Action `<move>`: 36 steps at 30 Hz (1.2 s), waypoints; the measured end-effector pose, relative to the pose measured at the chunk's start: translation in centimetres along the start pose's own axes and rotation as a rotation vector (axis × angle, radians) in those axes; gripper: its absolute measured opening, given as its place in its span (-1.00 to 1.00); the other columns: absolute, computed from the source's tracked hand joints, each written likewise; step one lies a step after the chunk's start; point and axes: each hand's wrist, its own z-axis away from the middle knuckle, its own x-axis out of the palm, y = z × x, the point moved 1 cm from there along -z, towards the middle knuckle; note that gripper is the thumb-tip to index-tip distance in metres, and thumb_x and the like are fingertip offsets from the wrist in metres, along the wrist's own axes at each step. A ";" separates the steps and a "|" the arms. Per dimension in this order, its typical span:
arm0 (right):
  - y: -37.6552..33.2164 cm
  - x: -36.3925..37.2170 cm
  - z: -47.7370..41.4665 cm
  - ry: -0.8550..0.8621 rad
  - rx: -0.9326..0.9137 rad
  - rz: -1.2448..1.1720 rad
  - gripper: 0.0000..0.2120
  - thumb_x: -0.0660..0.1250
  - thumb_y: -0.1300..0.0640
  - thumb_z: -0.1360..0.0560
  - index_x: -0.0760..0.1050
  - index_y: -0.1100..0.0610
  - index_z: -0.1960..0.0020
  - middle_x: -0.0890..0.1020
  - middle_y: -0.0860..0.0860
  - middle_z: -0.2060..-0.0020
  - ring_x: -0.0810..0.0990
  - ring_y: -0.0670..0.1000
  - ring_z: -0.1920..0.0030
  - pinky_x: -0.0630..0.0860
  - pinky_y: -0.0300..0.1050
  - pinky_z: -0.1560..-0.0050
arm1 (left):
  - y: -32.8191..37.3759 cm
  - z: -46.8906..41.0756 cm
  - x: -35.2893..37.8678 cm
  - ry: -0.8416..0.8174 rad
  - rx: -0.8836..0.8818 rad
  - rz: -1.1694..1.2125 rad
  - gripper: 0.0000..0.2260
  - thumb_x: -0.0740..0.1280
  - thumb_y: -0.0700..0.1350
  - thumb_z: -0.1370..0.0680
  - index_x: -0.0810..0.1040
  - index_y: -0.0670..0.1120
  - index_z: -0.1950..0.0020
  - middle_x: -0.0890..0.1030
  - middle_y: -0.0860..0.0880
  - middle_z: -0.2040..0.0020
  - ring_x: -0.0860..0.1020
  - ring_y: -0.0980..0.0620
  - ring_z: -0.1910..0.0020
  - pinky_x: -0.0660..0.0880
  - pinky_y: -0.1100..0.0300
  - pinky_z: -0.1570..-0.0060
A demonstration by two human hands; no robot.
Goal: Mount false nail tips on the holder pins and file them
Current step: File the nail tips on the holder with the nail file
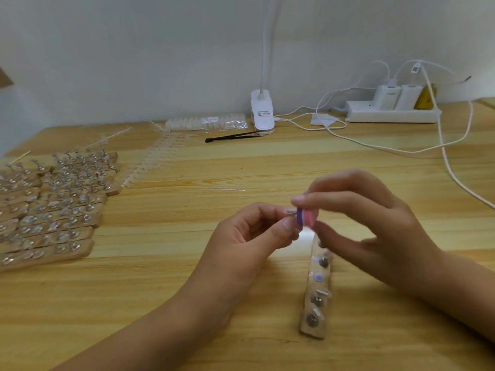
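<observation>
Nail tip [290, 211]: I saw it pinched in my left hand [251, 234], above the holder [312, 332].
File [304, 220]: my right hand [369, 223] gripped it at the tip.
Advice: I judged short, light strokes best.

right hand [375, 223] blurred (motion), holder [317, 290] top hidden

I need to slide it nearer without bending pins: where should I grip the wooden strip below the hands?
Probably pinch the wooden strip across its long side edges near the close end, coming down from above. It lies flat, and pins stand along its top, leaving only the edges free.
</observation>
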 end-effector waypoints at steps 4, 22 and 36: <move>-0.2 0.2 0.0 0.017 0.021 -0.068 -0.74 0.37 0.22 -0.52 0.51 0.15 -0.20 0.56 0.06 -0.04 0.57 -0.04 -0.08 0.49 -0.14 -0.10 | 0.1 0.1 0.0 -0.015 0.026 -0.040 -0.86 0.41 0.05 -0.46 0.69 0.05 0.04 0.69 0.06 0.10 0.64 0.16 0.03 0.52 0.34 -0.04; -0.3 0.1 0.2 0.000 -0.071 -0.037 -0.79 0.36 0.20 -0.52 0.42 0.09 -0.12 0.55 0.03 -0.02 0.58 0.04 -0.03 0.51 -0.04 -0.03 | 0.5 0.5 0.1 -0.005 0.122 -0.171 -0.90 0.42 0.04 -0.48 0.63 0.03 0.13 0.65 0.14 0.21 0.59 0.24 0.18 0.47 0.41 0.14; 0.6 -0.2 0.3 0.010 -0.049 0.029 -0.80 0.37 0.22 -0.52 0.54 0.05 -0.13 0.55 0.03 -0.03 0.58 0.07 -0.04 0.49 0.10 0.00 | 0.4 0.5 0.4 -0.017 0.083 -0.113 -0.84 0.41 0.03 -0.47 0.64 -0.04 0.06 0.70 0.05 0.15 0.65 0.16 0.11 0.52 0.37 0.06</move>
